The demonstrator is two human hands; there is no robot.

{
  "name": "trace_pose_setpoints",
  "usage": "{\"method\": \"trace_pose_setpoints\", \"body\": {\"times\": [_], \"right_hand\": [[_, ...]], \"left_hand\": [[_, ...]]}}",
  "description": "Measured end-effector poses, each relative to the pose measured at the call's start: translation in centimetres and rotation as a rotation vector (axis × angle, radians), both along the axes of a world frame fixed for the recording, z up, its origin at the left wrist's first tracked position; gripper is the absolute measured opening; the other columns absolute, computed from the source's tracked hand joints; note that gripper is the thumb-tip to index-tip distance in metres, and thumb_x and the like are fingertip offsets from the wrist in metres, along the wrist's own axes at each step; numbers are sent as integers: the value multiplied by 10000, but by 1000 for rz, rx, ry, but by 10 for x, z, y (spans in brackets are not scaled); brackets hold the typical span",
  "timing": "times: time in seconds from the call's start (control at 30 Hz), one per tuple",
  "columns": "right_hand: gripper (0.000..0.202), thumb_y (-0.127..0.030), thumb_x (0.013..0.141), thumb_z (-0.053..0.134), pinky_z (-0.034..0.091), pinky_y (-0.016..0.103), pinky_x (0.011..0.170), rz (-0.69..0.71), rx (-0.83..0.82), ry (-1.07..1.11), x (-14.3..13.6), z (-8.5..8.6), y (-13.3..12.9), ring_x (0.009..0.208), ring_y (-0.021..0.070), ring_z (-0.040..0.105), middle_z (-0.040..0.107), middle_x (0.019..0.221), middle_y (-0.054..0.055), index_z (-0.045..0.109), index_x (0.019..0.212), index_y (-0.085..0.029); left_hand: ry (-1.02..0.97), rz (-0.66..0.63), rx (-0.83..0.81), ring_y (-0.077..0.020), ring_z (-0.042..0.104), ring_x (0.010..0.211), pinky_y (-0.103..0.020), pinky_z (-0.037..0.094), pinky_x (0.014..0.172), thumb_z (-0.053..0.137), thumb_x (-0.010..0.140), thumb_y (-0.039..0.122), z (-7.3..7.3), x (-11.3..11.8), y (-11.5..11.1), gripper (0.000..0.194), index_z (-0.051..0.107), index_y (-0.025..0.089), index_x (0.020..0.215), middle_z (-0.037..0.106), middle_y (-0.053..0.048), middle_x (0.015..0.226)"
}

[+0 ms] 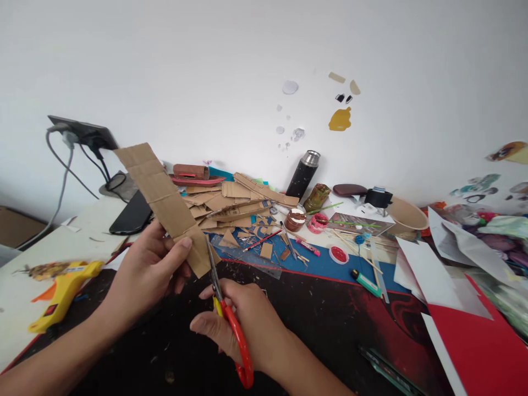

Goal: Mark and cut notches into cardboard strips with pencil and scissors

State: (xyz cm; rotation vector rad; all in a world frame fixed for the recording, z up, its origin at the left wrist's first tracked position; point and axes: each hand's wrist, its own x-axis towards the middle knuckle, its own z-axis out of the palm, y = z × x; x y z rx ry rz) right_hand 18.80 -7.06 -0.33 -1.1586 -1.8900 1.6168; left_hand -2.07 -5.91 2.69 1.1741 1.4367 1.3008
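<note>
A long strip of brown cardboard (159, 190), creased across in places, slants up to the left. My left hand (154, 261) pinches it near its lower end, thumb on top. In my right hand (243, 324) are red-handled scissors (243, 352), with a bit of yellow near the pivot. Their blades point up and lie against the right edge of the strip's lower end. Whether the blades are fully closed is hard to tell.
Behind my hands lies a heap of cardboard scraps (237, 206). A yellow glue gun (61, 297) rests at the left. A black flask (303, 175), paint jars (295, 219) and a green cutter (367, 283) are to the right, beside red and white sheets (482, 335).
</note>
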Motion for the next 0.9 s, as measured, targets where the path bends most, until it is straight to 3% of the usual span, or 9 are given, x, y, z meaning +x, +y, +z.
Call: {"method": "trace_pose_setpoints", "body": {"times": [0.27,0.47,0.7,0.9], "right_hand": [[480,-698,1005,784,472,254,581,-57,81,-24,-6,1,-2,527,154,638,650,629,-36,747,969,-220],[365,-572,1028,788,477,280,687,-80,207,-125,-5,1,1,665,176,683,729,745,-1,752,961,-214],[324,-520,1042,721,442,285,664,-93,211,-149,-6,-2,3,621,171,619,689,713,-1,725,919,-221],[275,-467,1042,699,463,294,705,-104,238,-179,-7,-6,2,689,201,691,755,780,28,724,918,-223]], "left_hand": [[12,31,21,-178,559,322,-228,412,313,810,882,619,-3,5,-2,534,481,280,1131,635,95,520],[46,30,20,-177,558,310,-212,384,308,770,905,603,-5,6,0,491,474,275,1120,633,88,497],[29,13,18,-177,536,289,-209,364,288,720,932,560,-13,6,2,431,472,280,1145,613,107,481],[17,2,32,-185,539,282,-205,367,278,714,949,565,-15,7,4,442,472,277,1181,603,111,457]]}}
